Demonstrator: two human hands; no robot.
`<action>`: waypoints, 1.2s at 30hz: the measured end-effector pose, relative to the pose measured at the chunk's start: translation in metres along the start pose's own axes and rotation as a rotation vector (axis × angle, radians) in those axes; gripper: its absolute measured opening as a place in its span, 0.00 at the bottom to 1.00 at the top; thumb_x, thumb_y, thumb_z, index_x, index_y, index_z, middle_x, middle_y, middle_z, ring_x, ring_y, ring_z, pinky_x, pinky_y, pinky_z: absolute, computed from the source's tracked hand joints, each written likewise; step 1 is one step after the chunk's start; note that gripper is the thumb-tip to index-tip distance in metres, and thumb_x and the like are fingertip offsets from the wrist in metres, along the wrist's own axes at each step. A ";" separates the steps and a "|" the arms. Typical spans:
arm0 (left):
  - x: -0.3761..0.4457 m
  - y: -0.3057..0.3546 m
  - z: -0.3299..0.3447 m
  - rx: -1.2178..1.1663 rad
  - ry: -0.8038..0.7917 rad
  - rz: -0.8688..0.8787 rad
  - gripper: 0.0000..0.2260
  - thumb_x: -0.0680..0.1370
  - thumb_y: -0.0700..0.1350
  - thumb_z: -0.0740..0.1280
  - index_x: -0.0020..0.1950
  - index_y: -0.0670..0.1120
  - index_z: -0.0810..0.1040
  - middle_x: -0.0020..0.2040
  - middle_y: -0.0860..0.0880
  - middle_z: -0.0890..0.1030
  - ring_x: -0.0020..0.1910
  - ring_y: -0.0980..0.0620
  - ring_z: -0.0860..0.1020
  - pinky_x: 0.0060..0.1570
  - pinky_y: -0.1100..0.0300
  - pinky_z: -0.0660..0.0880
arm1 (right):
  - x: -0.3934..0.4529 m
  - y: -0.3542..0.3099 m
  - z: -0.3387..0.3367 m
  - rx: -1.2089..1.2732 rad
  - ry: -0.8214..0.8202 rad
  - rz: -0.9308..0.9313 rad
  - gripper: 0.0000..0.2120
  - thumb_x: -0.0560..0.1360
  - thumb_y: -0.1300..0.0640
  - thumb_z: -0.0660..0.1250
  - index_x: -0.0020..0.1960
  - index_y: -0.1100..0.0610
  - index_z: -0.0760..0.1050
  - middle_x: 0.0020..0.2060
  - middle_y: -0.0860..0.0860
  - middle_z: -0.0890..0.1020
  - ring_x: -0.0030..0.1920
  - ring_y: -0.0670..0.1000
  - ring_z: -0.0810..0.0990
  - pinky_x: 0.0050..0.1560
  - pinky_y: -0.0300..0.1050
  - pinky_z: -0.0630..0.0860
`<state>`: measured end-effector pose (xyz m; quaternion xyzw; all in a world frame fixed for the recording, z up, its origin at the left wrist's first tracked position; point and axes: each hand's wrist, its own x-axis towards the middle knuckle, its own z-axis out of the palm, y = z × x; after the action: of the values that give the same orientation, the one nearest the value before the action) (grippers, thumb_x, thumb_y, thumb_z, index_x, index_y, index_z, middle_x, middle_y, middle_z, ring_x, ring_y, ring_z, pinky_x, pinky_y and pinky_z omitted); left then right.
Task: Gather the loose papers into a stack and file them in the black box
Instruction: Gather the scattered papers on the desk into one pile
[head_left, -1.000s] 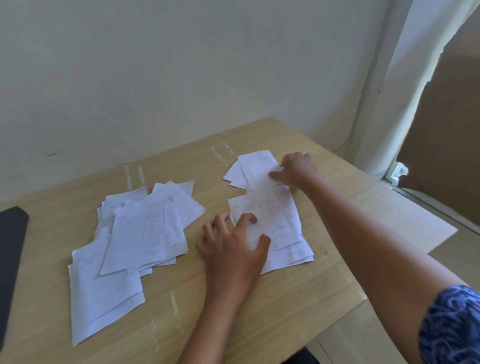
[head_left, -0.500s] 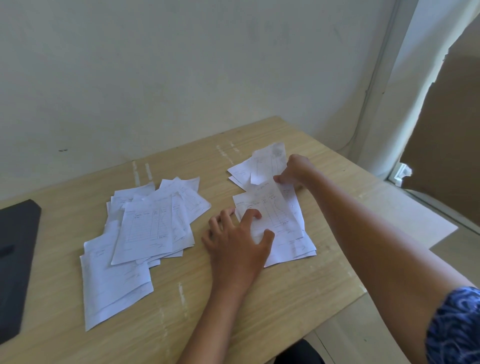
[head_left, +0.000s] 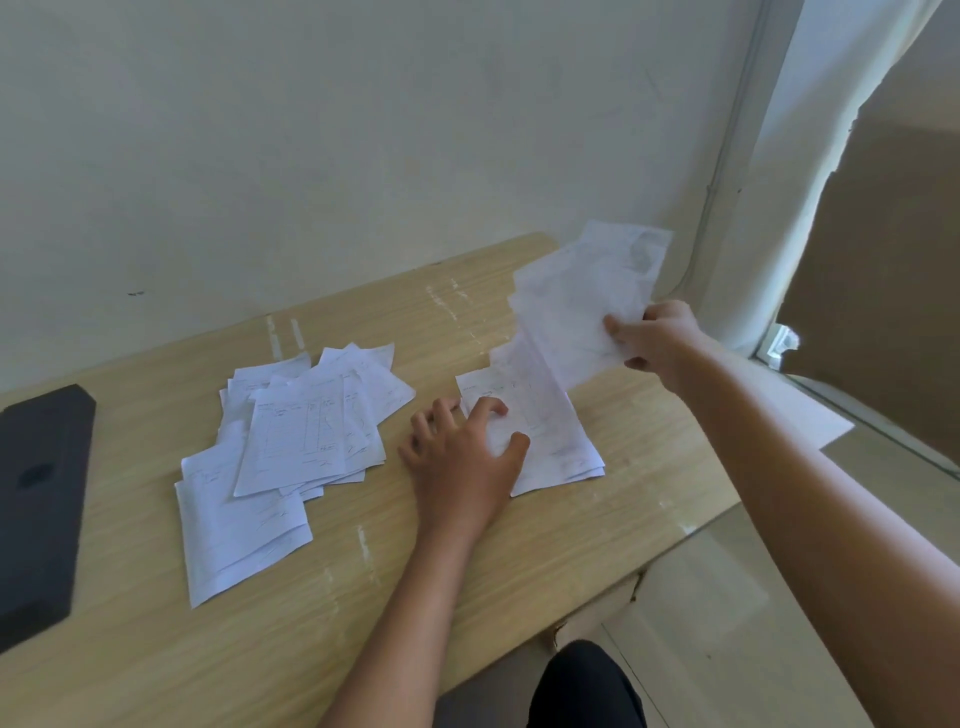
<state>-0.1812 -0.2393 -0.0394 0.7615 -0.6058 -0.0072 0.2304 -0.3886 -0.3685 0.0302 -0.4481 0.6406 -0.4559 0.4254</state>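
Papers, white half-sheets printed with faint ruled forms, lie in two groups on the wooden table (head_left: 519, 582). My left hand (head_left: 462, 457) presses flat, fingers spread, on the small stack (head_left: 550, 441). Just beyond that stack, my right hand (head_left: 654, 338) pinches a few blurred sheets (head_left: 582, 306) between thumb and fingers, lifted above the tabletop. Left of the stack sprawls the loose pile (head_left: 291, 441); farther left sits the black box (head_left: 41, 499).
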 end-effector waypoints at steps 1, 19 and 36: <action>-0.001 0.000 0.000 -0.001 -0.006 -0.003 0.17 0.74 0.65 0.61 0.62 0.64 0.74 0.67 0.51 0.71 0.68 0.48 0.65 0.64 0.48 0.60 | -0.010 0.005 -0.001 0.014 -0.011 -0.008 0.06 0.74 0.58 0.73 0.43 0.60 0.79 0.41 0.54 0.81 0.40 0.54 0.80 0.37 0.45 0.78; -0.002 -0.007 -0.007 -0.185 -0.084 -0.056 0.16 0.84 0.53 0.51 0.63 0.60 0.77 0.72 0.58 0.71 0.71 0.49 0.65 0.69 0.49 0.59 | -0.089 0.037 0.025 -0.215 0.032 -0.139 0.12 0.73 0.56 0.74 0.51 0.63 0.83 0.44 0.56 0.84 0.45 0.53 0.81 0.43 0.45 0.74; -0.005 0.027 0.001 -0.062 -0.174 -0.214 0.37 0.80 0.65 0.54 0.80 0.41 0.56 0.82 0.42 0.54 0.80 0.40 0.49 0.78 0.45 0.47 | -0.099 0.064 0.040 -0.768 0.103 -0.379 0.20 0.81 0.47 0.54 0.53 0.56 0.81 0.57 0.56 0.76 0.59 0.59 0.67 0.60 0.53 0.68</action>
<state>-0.2077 -0.2400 -0.0321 0.8108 -0.5382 -0.1162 0.1984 -0.3386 -0.2697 -0.0265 -0.6603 0.6905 -0.2764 0.1039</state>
